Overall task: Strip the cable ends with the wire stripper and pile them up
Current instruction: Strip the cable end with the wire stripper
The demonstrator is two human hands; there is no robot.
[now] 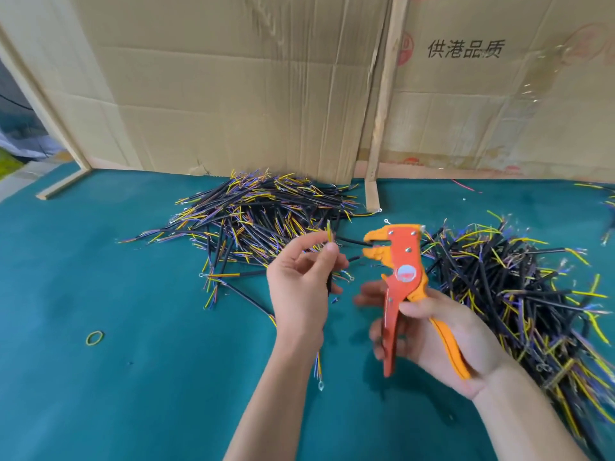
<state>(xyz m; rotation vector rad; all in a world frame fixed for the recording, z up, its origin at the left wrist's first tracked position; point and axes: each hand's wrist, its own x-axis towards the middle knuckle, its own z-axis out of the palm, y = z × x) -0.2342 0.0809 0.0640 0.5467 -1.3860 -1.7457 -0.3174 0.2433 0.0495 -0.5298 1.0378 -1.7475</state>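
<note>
My right hand (432,341) grips the handles of an orange wire stripper (397,277), held upright with its jaws (374,247) apart and pointing left. My left hand (299,287) pinches a short black cable; its yellow inner wire (329,232) sticks up above thumb and forefinger, and the black sheath (328,284) runs down behind the palm. The wire tip is a little left of the jaws, not between them. One pile of black cables with yellow and purple ends (263,214) lies behind my left hand, another pile (519,294) to the right.
Green felt covers the table (133,377). A yellow rubber band (95,337) lies at left. Flattened cardboard (233,94) and a wooden strip (382,104) form a wall along the back. Loose cables lie under my left wrist (319,371).
</note>
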